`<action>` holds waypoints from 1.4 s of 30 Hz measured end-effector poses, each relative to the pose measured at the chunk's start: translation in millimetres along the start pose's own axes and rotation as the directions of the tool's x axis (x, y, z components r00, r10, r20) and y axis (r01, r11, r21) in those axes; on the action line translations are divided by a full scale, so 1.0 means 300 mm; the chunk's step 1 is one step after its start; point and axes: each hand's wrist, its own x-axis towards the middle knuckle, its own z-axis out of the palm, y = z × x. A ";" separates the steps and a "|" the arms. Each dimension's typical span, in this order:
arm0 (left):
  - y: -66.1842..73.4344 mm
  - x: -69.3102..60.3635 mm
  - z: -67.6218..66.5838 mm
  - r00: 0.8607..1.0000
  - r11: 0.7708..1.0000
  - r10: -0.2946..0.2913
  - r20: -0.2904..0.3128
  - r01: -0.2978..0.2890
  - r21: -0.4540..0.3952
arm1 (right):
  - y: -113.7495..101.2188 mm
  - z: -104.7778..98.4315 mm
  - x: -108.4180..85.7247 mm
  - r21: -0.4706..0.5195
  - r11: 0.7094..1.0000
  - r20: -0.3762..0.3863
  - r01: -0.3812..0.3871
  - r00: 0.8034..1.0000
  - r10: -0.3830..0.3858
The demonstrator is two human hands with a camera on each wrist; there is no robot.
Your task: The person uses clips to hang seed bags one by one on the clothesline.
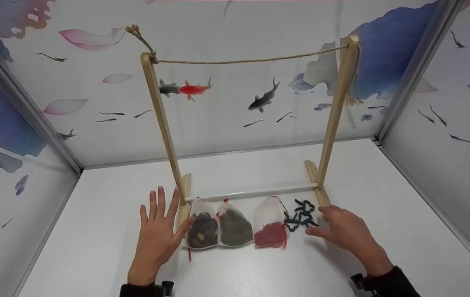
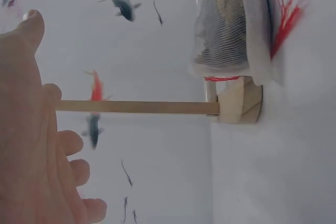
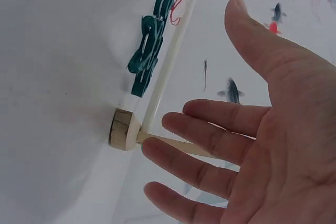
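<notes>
My left hand [image 1: 157,235] is spread with straight fingers beside the rack's left foot, holding nothing. Its thumb is near a mesh drawstring bag of dark pieces [image 1: 202,233]. To the right lie a mesh bag with green contents [image 1: 235,227] and another with pinkish-red contents [image 1: 270,233]. Several dark green clothespins [image 1: 301,216] form a small heap beside them. Near that heap and the rack's right foot, my right hand [image 1: 348,231] hovers with relaxed fingers and an empty palm. In the right wrist view the clothespins [image 3: 149,43] lie beyond the fingertips.
A wooden rack stands behind the bags, with a left post [image 1: 162,128], a right post [image 1: 337,115] and a white lower bar [image 1: 251,193]. Twine [image 1: 226,62] stretches between the post tops. Patterned panels [image 1: 235,123] enclose the white table [image 1: 107,231] at the back and sides.
</notes>
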 end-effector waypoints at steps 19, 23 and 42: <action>0.076 -0.010 0.041 0.944 0.946 0.319 -0.088 -0.322 -0.030 | -0.011 0.063 0.040 -0.103 0.994 0.151 -0.039 0.987 0.054; 0.083 -0.003 0.055 0.922 0.928 0.369 -0.120 -0.372 -0.002 | -0.009 0.062 0.047 -0.078 0.995 0.153 -0.057 0.986 0.068; 0.082 0.014 0.099 0.840 0.872 0.485 -0.244 -0.485 0.065 | 0.004 0.050 0.053 -0.089 0.996 0.140 0.002 0.990 0.010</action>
